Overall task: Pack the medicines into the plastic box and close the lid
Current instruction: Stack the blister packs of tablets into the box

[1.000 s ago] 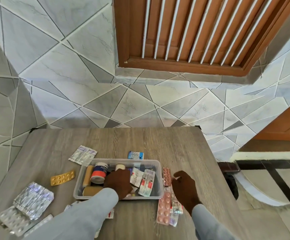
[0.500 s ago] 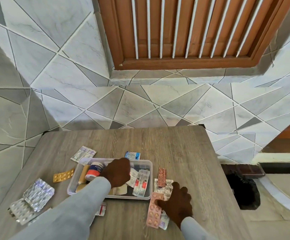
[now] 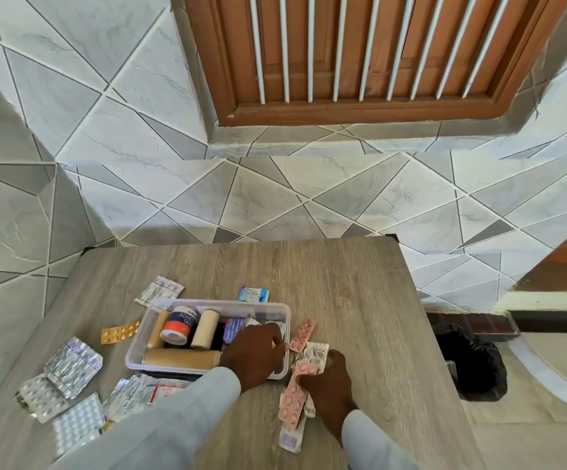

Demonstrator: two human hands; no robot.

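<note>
Pink blister strips (image 3: 296, 398) lie just right of the box (image 3: 207, 364), long axis running away from the person — the right hand (image 3: 329, 388) grasps them, nearer than the left hand (image 3: 253, 357), curled over the box's right end, grip unclear.

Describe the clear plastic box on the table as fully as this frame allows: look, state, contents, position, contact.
The plastic box is a shallow, clear rectangular tub with rounded corners and a rolled rim, open, with no lid in view. It sits flat on the wooden table, long side across the view. Inside lie an adhesive tape roll, a cream bandage roll, a tan roll along the near wall and some sachets. The left hand reaches into its right end, covering that corner.
</note>
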